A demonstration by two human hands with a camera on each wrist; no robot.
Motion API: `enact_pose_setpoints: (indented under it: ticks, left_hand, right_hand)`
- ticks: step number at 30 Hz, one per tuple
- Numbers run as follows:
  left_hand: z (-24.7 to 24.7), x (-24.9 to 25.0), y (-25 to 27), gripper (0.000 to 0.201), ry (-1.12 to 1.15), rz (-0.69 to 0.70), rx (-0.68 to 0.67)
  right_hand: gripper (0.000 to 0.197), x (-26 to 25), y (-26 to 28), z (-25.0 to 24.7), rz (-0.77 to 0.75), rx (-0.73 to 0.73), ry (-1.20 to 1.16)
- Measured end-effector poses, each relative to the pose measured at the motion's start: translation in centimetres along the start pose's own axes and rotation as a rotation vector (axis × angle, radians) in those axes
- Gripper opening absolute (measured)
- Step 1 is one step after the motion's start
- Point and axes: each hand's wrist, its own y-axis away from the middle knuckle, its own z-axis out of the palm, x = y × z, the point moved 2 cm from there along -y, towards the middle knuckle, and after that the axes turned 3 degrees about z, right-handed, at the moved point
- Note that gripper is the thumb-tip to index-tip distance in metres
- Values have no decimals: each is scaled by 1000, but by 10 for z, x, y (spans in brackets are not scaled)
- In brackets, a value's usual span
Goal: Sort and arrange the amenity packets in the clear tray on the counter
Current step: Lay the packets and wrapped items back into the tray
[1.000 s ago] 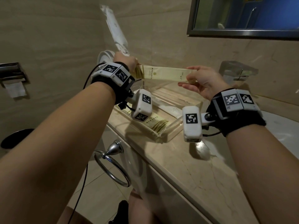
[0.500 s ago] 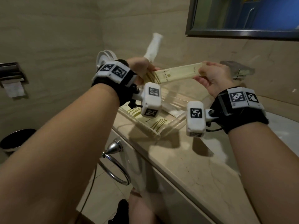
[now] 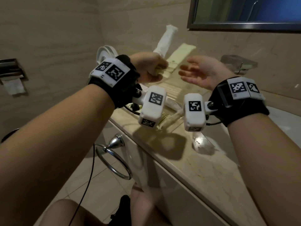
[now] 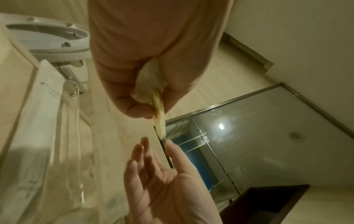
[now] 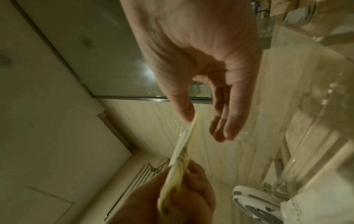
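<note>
My left hand (image 3: 156, 70) grips the lower ends of two long packets, a white packet (image 3: 165, 40) and a pale yellow-green packet (image 3: 180, 53). Both stick up and away toward the wall. The left wrist view shows the yellow-green packet (image 4: 160, 119) edge-on below the curled fingers (image 4: 138, 109). My right hand (image 3: 187, 71) is open, palm up, just right of the packets and holding nothing. Its thumb (image 5: 184, 109) lies beside the yellow-green packet's tip (image 5: 192, 131). Below both hands sits the clear tray (image 3: 176, 114), mostly hidden by the wrist cameras, with a striped packet (image 3: 163, 117) inside.
The marble counter (image 3: 203, 160) runs to the lower right, with a sink basin (image 3: 286, 121) at the right edge. A chrome towel ring (image 3: 114, 159) hangs on the counter front. On the wall are a mirror (image 3: 244, 12), a glass shelf (image 3: 239, 64) and a paper holder (image 3: 11, 74).
My right hand has let go of the yellow-green packet's far end and opened. The left hand now holds both packets together, and the yellow-green one has swung upward.
</note>
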Motion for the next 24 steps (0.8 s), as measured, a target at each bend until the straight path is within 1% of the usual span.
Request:
enact_pose_setpoints:
  ticks: [1, 3, 6, 9, 11, 13, 14, 16, 17, 19, 21, 23, 24]
  left_hand:
    - [2, 1, -2, 14, 57, -1, 33]
    - [4, 0, -6, 16, 137, -1, 75]
    - [6, -6, -8, 9, 151, -27, 73]
    - [3, -14, -9, 7, 103, -58, 71]
    - [0, -19, -9, 10, 64, -57, 77]
    - [-5, -23, -7, 13, 4, -52, 123]
    - [-8, -25, -5, 13, -16, -54, 149]
    - [-14, -28, -3, 6, -46, -64, 194]
    - [-19, -29, -2, 10, -61, -61, 235]
    - [-29, -34, -4, 26, -95, -34, 340]
    - [-39, -39, -5, 37, -113, 4, 421]
    - [-48, -45, -7, 42, -134, 46, 473]
    - [-52, -49, -8, 41, -140, 62, 493]
  right_hand:
    - [13, 1, 3, 4, 29, -52, 86]
    - [15, 1, 8, 9, 39, -102, 225]
    - [15, 1, 8, 14, 7, -72, 360]
    - [8, 6, 7, 16, 23, -68, 412]
    - [6, 10, 7, 20, 52, -86, 405]
    - [4, 11, 8, 22, 78, -105, 407]
    - [7, 11, 8, 23, 83, -105, 424]
    - [11, 12, 8, 23, 84, -97, 467]
    - [10, 12, 9, 23, 85, -94, 497]
    - [9, 13, 10, 23, 89, -91, 567]
    - [19, 15, 8, 23, 79, -68, 613]
    - [28, 17, 8, 22, 67, -54, 655]
    - [26, 19, 8, 22, 66, -58, 669]
